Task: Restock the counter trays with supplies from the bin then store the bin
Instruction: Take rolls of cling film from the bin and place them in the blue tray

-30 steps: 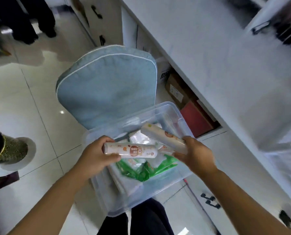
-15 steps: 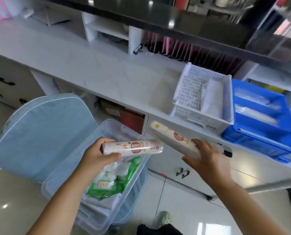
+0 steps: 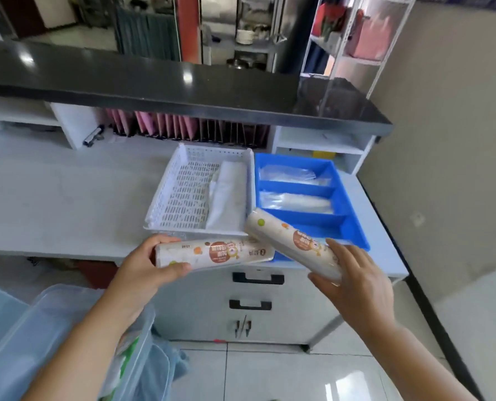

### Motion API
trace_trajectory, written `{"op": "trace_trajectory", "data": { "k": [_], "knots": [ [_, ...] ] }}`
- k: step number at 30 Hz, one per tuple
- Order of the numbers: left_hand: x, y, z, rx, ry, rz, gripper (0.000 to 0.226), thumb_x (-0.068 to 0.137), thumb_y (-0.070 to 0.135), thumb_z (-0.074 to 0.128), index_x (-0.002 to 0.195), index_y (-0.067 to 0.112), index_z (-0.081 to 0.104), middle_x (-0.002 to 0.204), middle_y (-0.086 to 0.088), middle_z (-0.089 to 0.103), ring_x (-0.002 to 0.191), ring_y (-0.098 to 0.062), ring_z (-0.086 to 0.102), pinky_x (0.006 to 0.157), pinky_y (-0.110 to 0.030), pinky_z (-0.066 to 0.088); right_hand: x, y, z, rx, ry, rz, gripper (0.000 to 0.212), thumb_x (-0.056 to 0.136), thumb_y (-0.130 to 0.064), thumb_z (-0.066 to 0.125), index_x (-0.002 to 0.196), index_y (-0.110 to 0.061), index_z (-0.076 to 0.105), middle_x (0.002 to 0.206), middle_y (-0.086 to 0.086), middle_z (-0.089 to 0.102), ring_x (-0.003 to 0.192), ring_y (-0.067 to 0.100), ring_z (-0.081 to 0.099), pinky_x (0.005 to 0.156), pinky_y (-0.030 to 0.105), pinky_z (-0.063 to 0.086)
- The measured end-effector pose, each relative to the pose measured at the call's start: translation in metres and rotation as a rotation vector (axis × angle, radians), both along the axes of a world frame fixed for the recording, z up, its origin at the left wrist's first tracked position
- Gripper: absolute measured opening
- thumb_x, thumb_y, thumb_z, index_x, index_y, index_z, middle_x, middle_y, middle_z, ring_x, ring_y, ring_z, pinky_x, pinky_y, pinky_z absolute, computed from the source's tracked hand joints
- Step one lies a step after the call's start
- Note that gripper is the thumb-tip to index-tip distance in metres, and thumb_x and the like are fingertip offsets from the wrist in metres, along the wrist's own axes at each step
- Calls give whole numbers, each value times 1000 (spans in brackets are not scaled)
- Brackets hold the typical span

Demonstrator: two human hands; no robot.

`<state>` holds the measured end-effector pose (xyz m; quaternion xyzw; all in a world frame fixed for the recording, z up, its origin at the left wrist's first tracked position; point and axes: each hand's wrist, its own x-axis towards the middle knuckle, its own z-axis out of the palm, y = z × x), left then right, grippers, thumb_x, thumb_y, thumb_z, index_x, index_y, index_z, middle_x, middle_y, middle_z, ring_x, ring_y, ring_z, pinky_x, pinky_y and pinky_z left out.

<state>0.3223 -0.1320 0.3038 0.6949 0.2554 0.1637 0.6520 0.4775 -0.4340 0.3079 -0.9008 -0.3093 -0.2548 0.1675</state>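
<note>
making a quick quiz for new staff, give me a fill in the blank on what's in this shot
1. Each of the hands, left and right, holds one printed ____.
2. The tray split into compartments is coloured ____.
3. The white perforated basket sits to the ____ of that tray.
4. The blue tray's nearest compartment is ____.

Missing words: roll; blue; left; empty
</note>
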Motion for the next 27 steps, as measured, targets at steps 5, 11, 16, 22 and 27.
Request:
{"op": "trace_trajectory", "data": {
  "k": [5,11,16,22,27],
  "knots": [
    [75,-29,3,9,-4,-1,47,65,-2,79,86,38,67,96,5,68,91,-7,63,67,-16,48,83,-16,4,20,26,19,67,56,-40,84,115,-19,57,88,0,65,76,25,64,50,32,50],
    [138,-50,0,-6,12,97,48,60,7,84,90,39,65,93,6,69,82,-11,67,68,-37,56,150,-6,7,17,51,32,59,58,-40,81,110,-21,58,87,-1,65,76,25,60,46,31,46],
    [173,-42,-5,41,26,198,43,65,10,80,91,39,62,90,10,68,78,-6,67,53,-18,52,182,-4,-2,86,122,-49,54,58,-35,82,105,-26,58,84,-3,63,74,25,59,46,28,43],
    [213,-24,-14,35,-1,196,42,70,9,78,97,33,58,97,11,64,89,-4,61,65,-19,45,195,9,-11,25,172,-102,55,60,-36,83,107,-24,59,86,-2,63,76,24,59,47,29,44],
    [230,11,-13,24,-59,230,41,72,10,76,106,21,56,100,4,64,86,-6,61,65,-21,45,204,13,-9,-192,281,28,60,66,-38,80,117,-20,57,98,1,63,87,25,60,59,32,49]
  ]
}}
